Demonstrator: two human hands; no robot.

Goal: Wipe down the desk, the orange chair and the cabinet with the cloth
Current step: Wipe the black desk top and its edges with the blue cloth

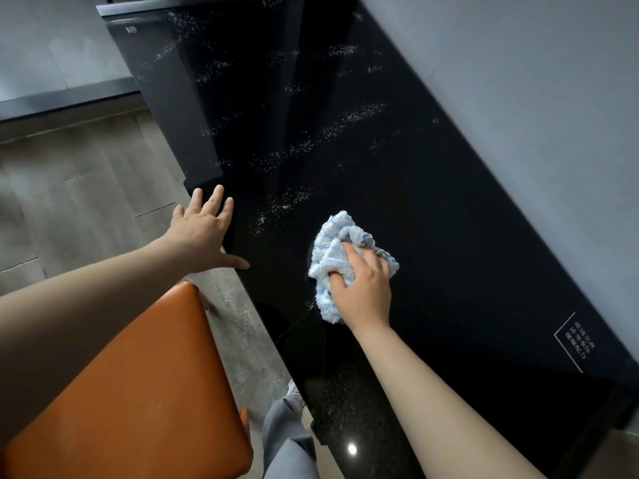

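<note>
A glossy black desk (432,209) runs from the lower right to the top centre, streaked with white dust specks. My right hand (363,285) grips a crumpled blue-and-white cloth (340,243) and presses it on the desk top near the middle. My left hand (204,229) lies flat with spread fingers on the desk's left edge, thumb along the rim. The orange chair (138,385) stands at the lower left, its seat close to the desk's edge. A dark cabinet (166,98) joins the desk at the upper left.
A grey wall (536,98) borders the desk on the right. Wooden floor (86,195) lies left of the desk. My grey trouser leg and shoe (290,426) show between chair and desk. A white-framed label (574,340) sits near the desk's right edge.
</note>
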